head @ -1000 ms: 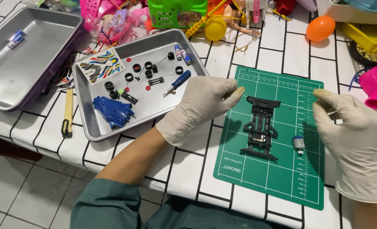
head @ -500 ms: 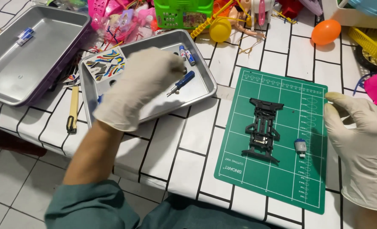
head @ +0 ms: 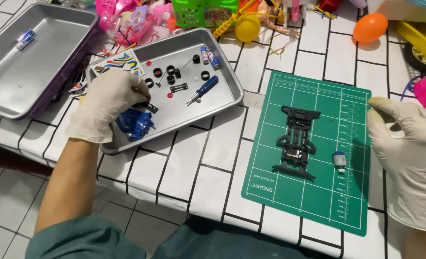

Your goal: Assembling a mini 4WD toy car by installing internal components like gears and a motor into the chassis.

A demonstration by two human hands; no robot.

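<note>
Green cutting mat (head: 318, 201) holds the bare black chassis (head: 297, 141), little motor (head: 338, 160) just beside it, not fitted. Most parts sit in the metal tray (head: 222, 103). Left hand (head: 110, 108) pinches a small black part (head: 150, 106) there; right hand (head: 409, 158) rests with fingers loosely together.

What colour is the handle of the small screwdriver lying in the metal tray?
Blue. The screwdriver shows clearly in the head view, inside the tray.
</note>
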